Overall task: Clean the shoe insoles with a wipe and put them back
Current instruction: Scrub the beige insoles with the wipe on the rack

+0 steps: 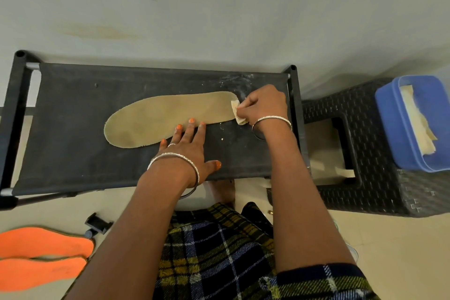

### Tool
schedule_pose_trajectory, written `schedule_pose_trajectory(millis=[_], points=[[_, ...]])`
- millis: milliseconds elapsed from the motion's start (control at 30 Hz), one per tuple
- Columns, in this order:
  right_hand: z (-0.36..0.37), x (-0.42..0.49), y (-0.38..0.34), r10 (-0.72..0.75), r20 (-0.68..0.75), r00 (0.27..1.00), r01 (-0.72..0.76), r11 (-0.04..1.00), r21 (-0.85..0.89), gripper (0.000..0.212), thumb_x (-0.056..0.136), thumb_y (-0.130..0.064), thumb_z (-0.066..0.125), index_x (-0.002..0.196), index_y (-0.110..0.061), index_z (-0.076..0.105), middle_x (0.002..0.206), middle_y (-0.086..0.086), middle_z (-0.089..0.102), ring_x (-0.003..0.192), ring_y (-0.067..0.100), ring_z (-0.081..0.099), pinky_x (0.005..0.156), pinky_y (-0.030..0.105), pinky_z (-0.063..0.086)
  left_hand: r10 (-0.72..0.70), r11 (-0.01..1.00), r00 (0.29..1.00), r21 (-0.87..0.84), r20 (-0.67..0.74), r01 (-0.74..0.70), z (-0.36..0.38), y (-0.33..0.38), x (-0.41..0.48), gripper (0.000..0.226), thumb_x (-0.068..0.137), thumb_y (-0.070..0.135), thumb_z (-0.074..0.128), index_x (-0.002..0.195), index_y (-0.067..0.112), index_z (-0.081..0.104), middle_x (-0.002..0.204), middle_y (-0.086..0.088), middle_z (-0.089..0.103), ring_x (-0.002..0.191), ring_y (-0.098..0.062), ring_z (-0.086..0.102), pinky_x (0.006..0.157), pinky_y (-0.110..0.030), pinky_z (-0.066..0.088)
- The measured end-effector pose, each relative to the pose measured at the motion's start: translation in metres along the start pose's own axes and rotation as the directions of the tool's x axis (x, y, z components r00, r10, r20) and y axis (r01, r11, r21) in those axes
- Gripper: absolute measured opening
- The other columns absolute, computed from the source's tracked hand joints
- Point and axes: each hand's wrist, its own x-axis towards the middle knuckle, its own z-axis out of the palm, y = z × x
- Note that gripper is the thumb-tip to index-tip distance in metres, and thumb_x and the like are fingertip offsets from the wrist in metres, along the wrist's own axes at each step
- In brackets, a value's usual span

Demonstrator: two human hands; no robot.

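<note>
**Asker:** What is there, from the left?

**Describer:** On the floor at the lower left lies a pair of flat orange foam insoles [43,256], side by side. Above them is a black fabric shelf on a tube frame [73,129]. A long tan suede-like insole [158,117] lies flat across the middle of the shelf, its wide end to the left.

**Asker:** And the hands?

**Describer:** The left hand [190,146] lies flat with its fingers straight and spread. Its fingertips press on the insole's near edge and its palm rests on the shelf. The right hand [265,105] has its fingers curled round a small pale folded wipe [237,112], which it holds against the insole's narrow right end, near the shelf's right edge.

**Asker:** Anything further right?

**Describer:** A black woven-pattern plastic stool [365,153] carrying a blue plastic tub [411,124] with more pale wipes inside.

**Asker:** Which step is this?

**Describer:** It looks like the wiping step. Next, I judge, the wipe should sweep left along the insole while the flat hand keeps it from sliding. No shoe is in view.
</note>
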Motion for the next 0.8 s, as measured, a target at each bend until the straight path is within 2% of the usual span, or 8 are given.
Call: schedule_pose_trajectory(millis=[167,233,300,400,567,633,733,800], points=[[0.013,-0.003,0.000,-0.012,-0.199,0.980,0.041,0.989,0.140,0.013,0.077,-0.011,0.077,0.074,-0.023,0.074,0.070,-0.006,0.067,0.071,0.012,0.067,0.076,0.029,0.058,0.005,1.000,1.000,-0.004,-0.005,-0.005,0.000,0.001,0.000,0.091,0.098,0.054,0.047,0.155,0.025,-0.018,0.162,0.001,-0.026,0.151,-0.026,-0.017,0.122,-0.048,0.002],[0.013,-0.002,0.001,-0.001,-0.224,0.975,0.039,0.986,0.164,0.010,0.077,-0.011,0.077,0.077,-0.020,0.075,0.073,-0.004,0.069,0.072,0.013,0.067,0.076,0.029,0.058,0.005,1.000,1.000,-0.003,-0.005,-0.005,0.000,0.000,0.000,0.091,0.098,0.054,0.047,0.155,0.025,-0.018,0.162,0.001,-0.026,0.151,-0.026,-0.017,0.122,-0.048,0.002],[0.008,-0.001,0.000,-0.004,-0.136,0.991,0.021,0.992,0.125,0.008,0.074,-0.010,0.079,0.076,-0.017,0.078,0.077,-0.002,0.073,0.078,0.016,0.069,0.078,0.029,0.057,0.004,1.000,1.000,-0.005,-0.003,-0.004,-0.001,0.000,0.000,0.091,0.098,0.054,0.047,0.155,0.025,-0.018,0.162,0.001,-0.026,0.151,-0.026,-0.016,0.122,-0.048,0.003],[0.003,-0.003,-0.004,0.036,0.028,0.999,-0.038,0.998,0.055,0.007,0.068,-0.010,0.081,0.071,-0.016,0.079,0.073,-0.002,0.073,0.076,0.015,0.069,0.075,0.031,0.059,0.001,1.000,1.000,-0.009,0.000,-0.001,-0.001,0.001,0.000,0.091,0.098,0.053,0.047,0.155,0.026,-0.018,0.162,0.001,-0.025,0.151,-0.026,-0.016,0.122,-0.049,0.003],[0.008,-0.005,-0.006,0.037,-0.169,0.985,-0.017,0.993,0.119,0.008,0.075,-0.010,0.077,0.077,-0.017,0.078,0.079,0.001,0.074,0.081,0.019,0.070,0.079,0.028,0.057,0.008,1.000,1.000,-0.023,-0.011,-0.008,-0.002,0.001,0.000,0.091,0.098,0.052,0.048,0.155,0.025,-0.018,0.162,0.001,-0.024,0.151,-0.026,-0.015,0.122,-0.048,0.004],[0.006,-0.004,-0.005,0.060,-0.129,0.990,-0.046,0.993,0.111,0.008,0.075,-0.009,0.078,0.078,-0.016,0.078,0.080,0.001,0.074,0.083,0.019,0.070,0.079,0.028,0.056,0.010,1.000,1.000,-0.024,-0.011,-0.011,-0.002,0.000,0.000,0.091,0.098,0.052,0.047,0.155,0.025,-0.018,0.162,0.002,-0.024,0.151,-0.025,-0.015,0.122,-0.048,0.004],[0.002,-0.004,-0.006,0.121,0.044,0.992,-0.123,0.991,0.050,0.008,0.069,-0.010,0.082,0.076,-0.013,0.079,0.076,0.001,0.073,0.079,0.018,0.070,0.078,0.035,0.060,0.009,1.000,1.000,-0.020,-0.010,-0.010,-0.002,0.000,0.000,0.091,0.098,0.053,0.047,0.155,0.025,-0.018,0.163,0.002,-0.023,0.151,-0.025,-0.015,0.121,-0.048,0.004],[0.001,-0.006,-0.006,0.114,0.037,0.993,-0.115,0.993,0.040,0.008,0.071,-0.011,0.081,0.078,-0.013,0.080,0.076,0.000,0.073,0.079,0.016,0.069,0.078,0.031,0.059,0.009,1.000,1.000,-0.019,-0.012,-0.009,-0.002,0.000,0.001,0.091,0.098,0.053,0.047,0.155,0.024,-0.018,0.163,0.002,-0.023,0.151,-0.025,-0.015,0.121,-0.048,0.004]])
